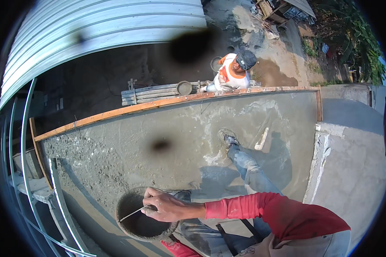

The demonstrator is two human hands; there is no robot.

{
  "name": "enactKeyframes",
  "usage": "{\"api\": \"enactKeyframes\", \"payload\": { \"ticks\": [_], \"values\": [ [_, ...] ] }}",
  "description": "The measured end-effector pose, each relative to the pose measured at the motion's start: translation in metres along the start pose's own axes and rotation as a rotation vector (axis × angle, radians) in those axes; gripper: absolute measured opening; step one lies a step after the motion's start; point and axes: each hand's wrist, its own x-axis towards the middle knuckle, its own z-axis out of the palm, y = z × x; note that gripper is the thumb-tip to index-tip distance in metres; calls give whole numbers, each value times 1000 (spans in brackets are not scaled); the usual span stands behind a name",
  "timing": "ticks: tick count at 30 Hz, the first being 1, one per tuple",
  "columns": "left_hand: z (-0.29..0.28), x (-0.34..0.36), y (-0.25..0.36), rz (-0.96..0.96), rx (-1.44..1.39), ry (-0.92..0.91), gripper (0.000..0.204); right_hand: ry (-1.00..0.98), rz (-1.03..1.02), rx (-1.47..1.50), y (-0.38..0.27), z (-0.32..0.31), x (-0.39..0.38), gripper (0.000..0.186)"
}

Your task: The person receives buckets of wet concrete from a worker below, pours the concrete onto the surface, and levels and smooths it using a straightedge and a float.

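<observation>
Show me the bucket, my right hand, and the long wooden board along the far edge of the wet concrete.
Bucket (pixel 143 237): head view, lower part of the rim.
Right hand (pixel 164 207): head view, back of the hand.
Wooden board (pixel 176 99): head view, roughly midway along its length.

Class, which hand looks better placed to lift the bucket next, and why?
Probably the right hand: it grips the thin handle over the bucket. The left hand seems hidden; only its red sleeve shows nearby.
</observation>
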Motion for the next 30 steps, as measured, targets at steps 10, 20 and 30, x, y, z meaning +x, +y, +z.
{"api": "enactKeyframes", "payload": {
  "ticks": [10,20,30],
  "values": [
    [156,-39,-118,-360,467,-528,94,957,-364,-278,-170,-634,-29,17],
    [83,-111,-240,-509,661,-193,81,890,5,247,61,-600,-5,35],
    [17,-144,-282,-453,461,-42,72,603,-75,982,222,-456,286,52]
  ]
}}
